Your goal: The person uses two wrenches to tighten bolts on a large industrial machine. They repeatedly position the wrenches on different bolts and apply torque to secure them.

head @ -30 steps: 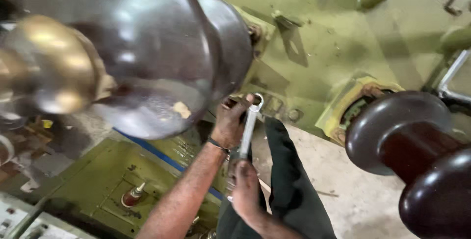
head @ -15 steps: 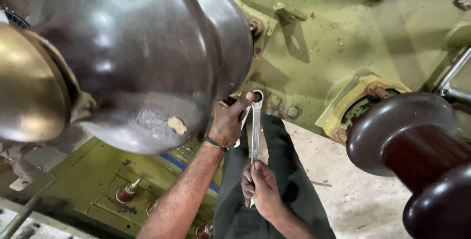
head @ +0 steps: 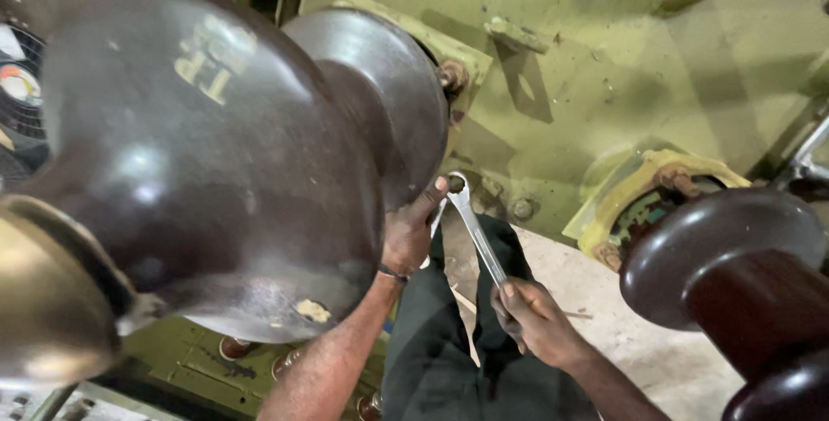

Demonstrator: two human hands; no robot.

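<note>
Item: steel ring spanner (head: 477, 235), long axis slanted from the right hand (head: 535, 322) up to the left hand (head: 413, 235). Lower shank was gripped in the closed right fist; ring end was steadied by curled left fingers beside the brown insulator (head: 216, 170), the left hand being nearer the ring

You look down on olive-green metal housing (head: 604, 67), paint chipped, hard shadows across it. Large glossy brown insulator (head: 216, 170) fills left, brass cap (head: 43, 317) at near left. Second brown insulator (head: 734, 274) near right. Pale concrete floor (head: 604, 300) below, dusty.
</note>
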